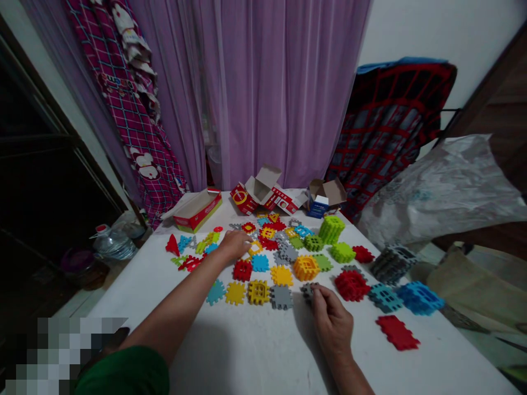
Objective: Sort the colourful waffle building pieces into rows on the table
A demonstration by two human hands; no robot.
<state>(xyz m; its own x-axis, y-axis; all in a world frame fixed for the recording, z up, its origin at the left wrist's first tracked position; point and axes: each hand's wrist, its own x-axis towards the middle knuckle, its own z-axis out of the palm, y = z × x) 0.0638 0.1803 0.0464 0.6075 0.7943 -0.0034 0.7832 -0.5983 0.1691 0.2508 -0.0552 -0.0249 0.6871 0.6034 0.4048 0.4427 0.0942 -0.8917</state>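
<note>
My left hand (236, 244) reaches over the spread of plastic interlocking tiles. Its fingers are bent together at a yellow frame-like tile (256, 248), partly hidden beneath them. Close to the front of the spread, my right hand (334, 319) pinches a dark grey interlocking tile (307, 292) between thumb and fingers. Left of that tile lie a flat grey tile (281, 297), a yellow window tile (258, 292), a plain yellow tile (235, 293) and a teal tile (216, 293). An orange-yellow stack (306, 267) and a red stack (352, 285) stand beyond my right hand.
Opened cartons, one red and green (198, 212), one red (263, 193) and one blue (318, 206), line the table's back edge. Blue tiles (420, 298), a dark grey stack (393, 263) and a red tile (397, 332) sit on the right. A green stack (331, 229) stands farther back.
</note>
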